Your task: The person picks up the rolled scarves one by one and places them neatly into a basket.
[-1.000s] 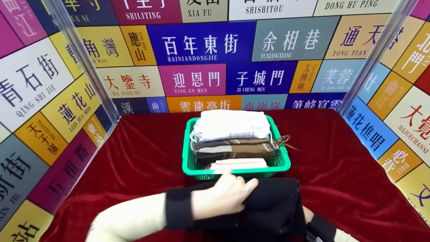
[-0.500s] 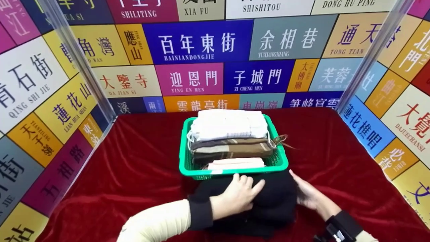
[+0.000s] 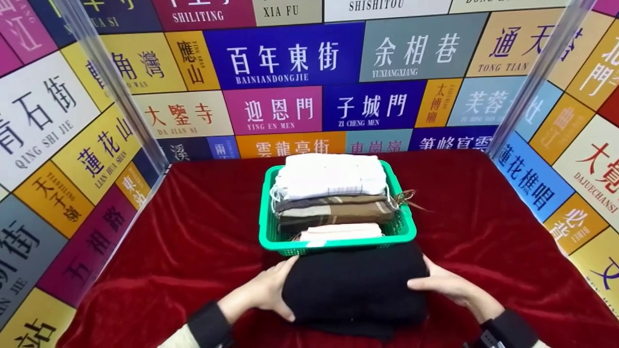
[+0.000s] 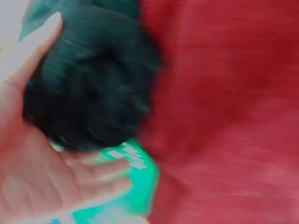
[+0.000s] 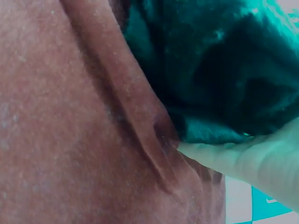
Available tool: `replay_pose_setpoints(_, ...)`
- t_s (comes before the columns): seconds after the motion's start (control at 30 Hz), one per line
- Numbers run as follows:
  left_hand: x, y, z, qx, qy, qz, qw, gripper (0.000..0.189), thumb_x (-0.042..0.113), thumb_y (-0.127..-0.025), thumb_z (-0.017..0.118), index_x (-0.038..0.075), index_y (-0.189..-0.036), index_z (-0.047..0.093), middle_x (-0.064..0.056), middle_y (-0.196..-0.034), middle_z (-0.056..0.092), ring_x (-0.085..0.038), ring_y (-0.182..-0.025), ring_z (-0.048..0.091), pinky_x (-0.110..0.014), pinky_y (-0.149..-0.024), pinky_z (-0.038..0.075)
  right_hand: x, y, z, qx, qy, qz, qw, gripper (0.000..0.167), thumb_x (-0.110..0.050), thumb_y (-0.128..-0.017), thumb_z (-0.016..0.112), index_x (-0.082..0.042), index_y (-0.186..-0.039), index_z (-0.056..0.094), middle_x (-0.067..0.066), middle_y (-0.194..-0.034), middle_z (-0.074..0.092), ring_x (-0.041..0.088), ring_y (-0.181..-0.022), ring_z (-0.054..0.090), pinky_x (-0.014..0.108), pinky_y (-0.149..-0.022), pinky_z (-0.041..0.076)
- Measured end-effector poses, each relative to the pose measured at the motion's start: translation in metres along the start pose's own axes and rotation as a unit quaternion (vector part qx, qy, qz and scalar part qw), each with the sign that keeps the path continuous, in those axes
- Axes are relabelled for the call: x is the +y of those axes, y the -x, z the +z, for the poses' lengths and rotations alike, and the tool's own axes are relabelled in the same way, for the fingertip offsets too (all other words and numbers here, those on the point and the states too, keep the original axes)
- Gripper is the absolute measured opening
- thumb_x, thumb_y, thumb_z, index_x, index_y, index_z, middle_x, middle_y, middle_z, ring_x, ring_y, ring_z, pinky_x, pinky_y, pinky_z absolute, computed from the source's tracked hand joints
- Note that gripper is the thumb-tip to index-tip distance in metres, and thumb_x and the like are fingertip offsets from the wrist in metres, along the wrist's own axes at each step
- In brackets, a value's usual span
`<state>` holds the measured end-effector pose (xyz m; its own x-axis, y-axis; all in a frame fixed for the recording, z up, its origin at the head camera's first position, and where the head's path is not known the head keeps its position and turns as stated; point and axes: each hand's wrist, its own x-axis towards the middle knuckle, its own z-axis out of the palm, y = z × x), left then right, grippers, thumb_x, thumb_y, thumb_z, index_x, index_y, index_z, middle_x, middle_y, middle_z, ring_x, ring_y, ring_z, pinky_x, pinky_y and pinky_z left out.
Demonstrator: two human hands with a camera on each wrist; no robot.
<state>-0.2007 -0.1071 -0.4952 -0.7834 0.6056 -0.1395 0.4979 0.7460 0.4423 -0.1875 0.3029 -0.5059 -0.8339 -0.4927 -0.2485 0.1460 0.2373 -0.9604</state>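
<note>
A black folded and rolled cloth (image 3: 355, 290) lies on the red covering, right before the green basket. My left hand (image 3: 266, 290) cups its left end, thumb toward me and fingers on the far side. The left wrist view shows that hand (image 4: 37, 172) with straight fingers beside the coiled end of the black cloth (image 4: 93, 93). At the opposite end, my right hand (image 3: 447, 285) lays its thumb on the cloth while its other fingers run along the far right side. A straight finger (image 5: 243, 158) reaches to the cloth's lower edge in the right wrist view.
The green basket (image 3: 263, 227) holds a white folded cloth (image 3: 333, 176), a brown checked cloth (image 3: 353, 211) and a pale pink cloth (image 3: 343, 232). Dry-looking brown strands (image 3: 406, 197) stick out over its right rim. Sign-printed panels (image 3: 285, 58) enclose the red-draped table (image 3: 193, 251).
My left hand has left the cloth's top and moved to its left end. My right hand has come up to the right end, its thumb now on top. The cloth looks neater and squarer.
</note>
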Motion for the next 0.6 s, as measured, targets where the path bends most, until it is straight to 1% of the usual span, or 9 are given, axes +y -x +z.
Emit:
replay_pose_setpoints(0.1, -0.016, 0.0, 0.011, 0.011, 0.018, 0.032, 0.9993, 0.125, 0.034, -0.048, 0.089, -0.003, -0.142, 0.016, -0.021, -0.141, 0.034, -0.043, -0.126, 0.034, -0.052, -0.099, 0.033, 0.006, -0.004, 0.003, 0.025, 0.029, -0.007, 0.9992, 0.094, -0.012, -0.078, 0.068, 0.0, -0.144, 0.002, 0.02, -0.146, 0.016, 0.027, -0.129, 0.024, 0.036, -0.102, 0.024)
replay_pose_setpoints(0.17, -0.022, -0.003, 0.018, 0.041, 0.003, 0.078, 0.9961, 0.121, 0.036, -0.049, 0.088, -0.006, -0.139, 0.021, -0.021, -0.14, 0.036, -0.044, -0.127, 0.033, -0.054, -0.1, 0.032, 0.01, -0.006, 0.006, 0.047, 0.043, -0.008, 0.998, 0.087, -0.012, -0.076, 0.07, 0.004, -0.141, 0.014, 0.023, -0.139, 0.03, 0.025, -0.121, 0.038, 0.035, -0.096, 0.033)
replay_pose_setpoints(0.27, -0.028, -0.012, 0.023, 0.095, 0.025, 0.159, 0.9824, 0.108, 0.036, -0.053, 0.086, -0.006, -0.135, 0.03, -0.021, -0.136, 0.04, -0.043, -0.128, 0.032, -0.056, -0.101, 0.028, 0.01, -0.006, 0.008, 0.095, 0.055, -0.02, 0.9937, 0.08, -0.013, -0.075, 0.072, 0.007, -0.137, 0.025, 0.023, -0.13, 0.042, 0.016, -0.109, 0.049, 0.03, -0.091, 0.039)
replay_pose_setpoints(0.33, -0.028, -0.015, 0.022, 0.111, 0.075, 0.191, 0.9724, 0.098, 0.031, -0.056, 0.084, -0.003, -0.133, 0.034, -0.019, -0.133, 0.042, -0.039, -0.129, 0.032, -0.052, -0.104, 0.026, 0.006, -0.005, 0.009, 0.121, 0.047, -0.03, 0.9911, 0.076, -0.013, -0.077, 0.07, 0.006, -0.136, 0.027, 0.02, -0.128, 0.044, 0.012, -0.107, 0.05, 0.027, -0.09, 0.04)
replay_pose_setpoints(0.4, -0.024, -0.015, 0.018, 0.102, 0.158, 0.182, 0.965, 0.092, 0.025, -0.059, 0.083, 0.001, -0.133, 0.035, -0.015, -0.132, 0.044, -0.032, -0.127, 0.036, -0.045, -0.105, 0.029, 0.0, -0.002, 0.009, 0.13, 0.021, -0.04, 0.9905, 0.07, -0.013, -0.08, 0.067, 0.007, -0.135, 0.027, 0.015, -0.125, 0.047, 0.01, -0.104, 0.052, 0.026, -0.089, 0.041)
replay_pose_setpoints(0.43, -0.021, -0.014, 0.015, 0.095, 0.202, 0.168, 0.9603, 0.091, 0.022, -0.061, 0.082, 0.002, -0.134, 0.033, -0.014, -0.132, 0.045, -0.028, -0.126, 0.038, -0.041, -0.105, 0.03, -0.005, 0.001, 0.009, 0.127, -0.004, -0.043, 0.991, 0.064, -0.012, -0.082, 0.064, 0.004, -0.133, 0.028, 0.012, -0.122, 0.05, 0.01, -0.103, 0.054, 0.026, -0.088, 0.042)
replay_pose_setpoints(0.47, -0.017, -0.012, 0.012, 0.086, 0.249, 0.15, 0.9529, 0.09, 0.02, -0.062, 0.081, 0.003, -0.135, 0.031, -0.013, -0.133, 0.044, -0.024, -0.125, 0.04, -0.037, -0.104, 0.031, -0.01, 0.003, 0.008, 0.118, -0.034, -0.045, 0.9914, 0.056, -0.011, -0.085, 0.06, 0.002, -0.131, 0.031, 0.009, -0.118, 0.052, 0.011, -0.101, 0.056, 0.027, -0.087, 0.044)
replay_pose_setpoints(0.53, -0.006, -0.006, 0.004, 0.075, 0.336, 0.119, 0.9312, 0.087, 0.015, -0.065, 0.078, 0.003, -0.135, 0.029, -0.012, -0.133, 0.044, -0.019, -0.122, 0.042, -0.032, -0.102, 0.032, -0.02, 0.01, 0.007, 0.088, -0.103, -0.049, 0.9896, 0.038, -0.01, -0.089, 0.053, -0.005, -0.124, 0.038, 0.004, -0.11, 0.059, 0.014, -0.095, 0.06, 0.03, -0.083, 0.048)
replay_pose_setpoints(0.6, 0.005, 0.001, -0.004, 0.074, 0.408, 0.102, 0.9044, 0.083, 0.014, -0.069, 0.074, 0.003, -0.136, 0.026, -0.014, -0.137, 0.039, -0.019, -0.123, 0.038, -0.033, -0.103, 0.029, -0.03, 0.017, 0.007, 0.048, -0.168, -0.061, 0.9827, 0.024, -0.01, -0.093, 0.045, -0.012, -0.117, 0.043, 0.0, -0.103, 0.063, 0.016, -0.092, 0.063, 0.032, -0.08, 0.05)
